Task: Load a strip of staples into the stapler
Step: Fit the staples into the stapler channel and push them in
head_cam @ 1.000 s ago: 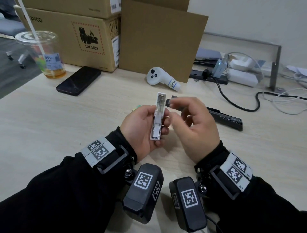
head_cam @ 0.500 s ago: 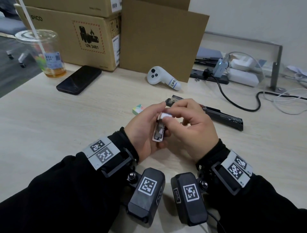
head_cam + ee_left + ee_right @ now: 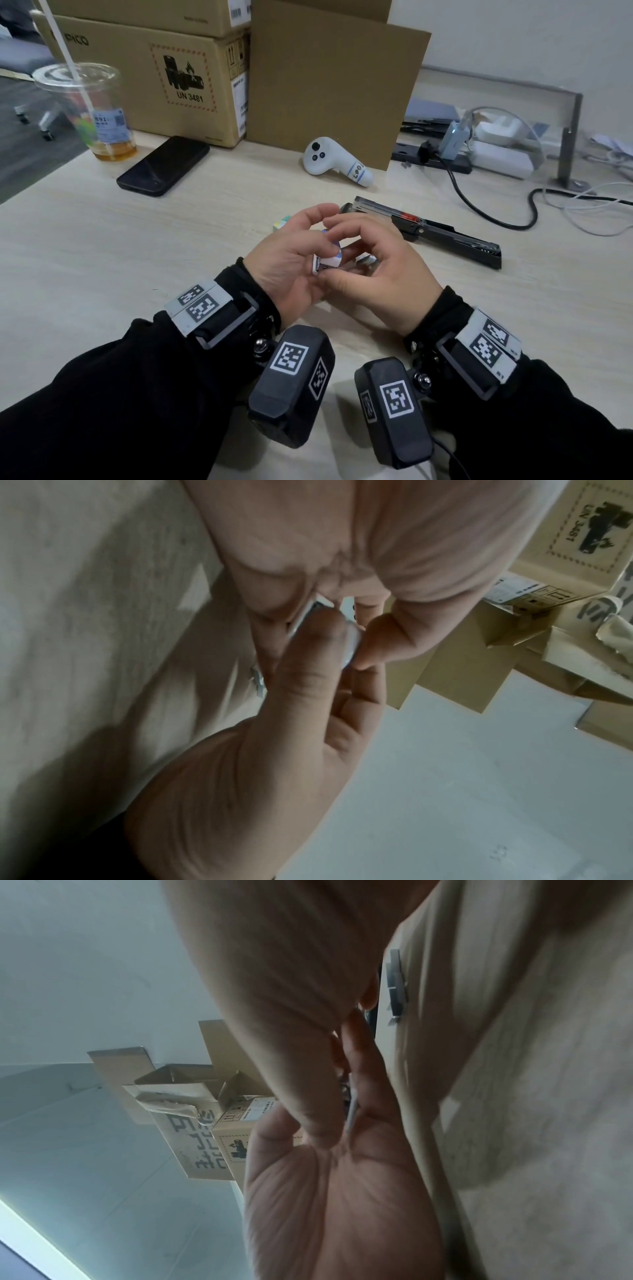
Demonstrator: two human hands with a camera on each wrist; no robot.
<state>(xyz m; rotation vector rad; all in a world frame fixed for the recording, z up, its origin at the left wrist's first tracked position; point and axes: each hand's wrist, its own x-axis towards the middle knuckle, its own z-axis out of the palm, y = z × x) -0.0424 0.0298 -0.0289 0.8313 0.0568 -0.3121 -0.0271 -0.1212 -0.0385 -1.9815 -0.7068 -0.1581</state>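
Note:
A small white staple box (image 3: pixel 329 261) sits between both hands just above the table. My left hand (image 3: pixel 308 240) grips it from the left, thumb on top; the box's white edge (image 3: pixel 310 612) shows beside that thumb. My right hand (image 3: pixel 349 255) pinches it from the right, and a thin white edge of the box (image 3: pixel 352 1115) shows by its fingers. Loose silver staple strips (image 3: pixel 367 259) lie on the table under the right fingers, also seen as staple strips (image 3: pixel 395 985). The black stapler (image 3: pixel 424 231) lies opened out flat behind the hands, untouched.
A white controller (image 3: pixel 334 161) and a black phone (image 3: pixel 164 166) lie farther back. A plastic cup (image 3: pixel 99 116) stands at the far left, cardboard boxes (image 3: pixel 191 75) behind. Cables and chargers (image 3: pixel 496 150) crowd the back right. A small pastel block (image 3: pixel 281 222) sits left of the stapler.
The box, held upright and open in the left hand, has come down and tipped between both hands. The right hand has closed onto it. Staple strips now show on the table.

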